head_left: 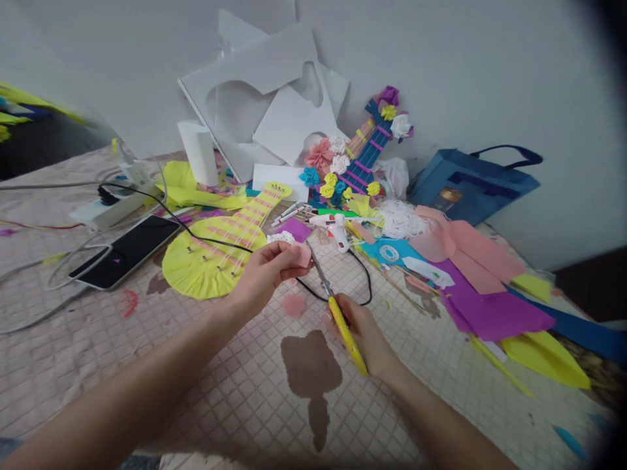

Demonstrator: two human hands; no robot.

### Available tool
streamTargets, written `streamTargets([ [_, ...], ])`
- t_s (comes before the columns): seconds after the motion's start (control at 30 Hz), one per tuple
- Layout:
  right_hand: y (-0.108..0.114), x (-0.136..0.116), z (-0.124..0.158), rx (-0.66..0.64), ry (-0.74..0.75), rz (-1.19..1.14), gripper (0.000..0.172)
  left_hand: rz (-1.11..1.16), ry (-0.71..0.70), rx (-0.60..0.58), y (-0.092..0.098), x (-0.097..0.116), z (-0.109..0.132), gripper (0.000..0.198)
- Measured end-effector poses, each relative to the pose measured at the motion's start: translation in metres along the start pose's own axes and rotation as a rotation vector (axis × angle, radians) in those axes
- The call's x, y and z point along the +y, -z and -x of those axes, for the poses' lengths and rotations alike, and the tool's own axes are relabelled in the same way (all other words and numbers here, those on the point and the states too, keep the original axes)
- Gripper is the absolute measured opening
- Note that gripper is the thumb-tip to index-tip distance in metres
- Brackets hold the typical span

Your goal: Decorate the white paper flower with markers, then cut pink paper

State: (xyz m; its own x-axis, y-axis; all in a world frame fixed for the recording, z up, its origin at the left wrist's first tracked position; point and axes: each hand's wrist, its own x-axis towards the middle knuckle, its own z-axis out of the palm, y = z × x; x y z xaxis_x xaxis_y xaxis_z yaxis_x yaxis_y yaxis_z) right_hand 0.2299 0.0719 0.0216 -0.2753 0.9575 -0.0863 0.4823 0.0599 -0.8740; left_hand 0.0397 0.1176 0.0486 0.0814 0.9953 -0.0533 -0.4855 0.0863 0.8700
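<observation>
My left hand [267, 269] pinches a small piece of pink paper [302, 253] above the floor mat. My right hand [362, 336] grips yellow-handled scissors [337, 312], with the metal blades pointing up at the pink paper's edge. A small pink scrap [292, 305] lies on the mat just below the hands. A yellow paper guitar [223, 245] lies flat just beyond my left hand.
A phone [125, 250], a power strip [115, 202] and cables lie at left. A glue gun [339, 232], a blue flower-covered guitar [365, 156], white foam boards [274, 98], a blue bag [470, 183] and pink, purple and yellow paper sheets [482, 287] fill the back and right.
</observation>
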Motion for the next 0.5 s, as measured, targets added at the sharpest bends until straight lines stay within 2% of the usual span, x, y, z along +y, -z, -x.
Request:
streamTargets([
  [0.5, 0.0009, 0.0005, -0.0002, 0.0, -0.005, 0.055, 0.028, 0.024, 0.022, -0.006, 0.0039, 0.0017, -0.0047, 0.023],
])
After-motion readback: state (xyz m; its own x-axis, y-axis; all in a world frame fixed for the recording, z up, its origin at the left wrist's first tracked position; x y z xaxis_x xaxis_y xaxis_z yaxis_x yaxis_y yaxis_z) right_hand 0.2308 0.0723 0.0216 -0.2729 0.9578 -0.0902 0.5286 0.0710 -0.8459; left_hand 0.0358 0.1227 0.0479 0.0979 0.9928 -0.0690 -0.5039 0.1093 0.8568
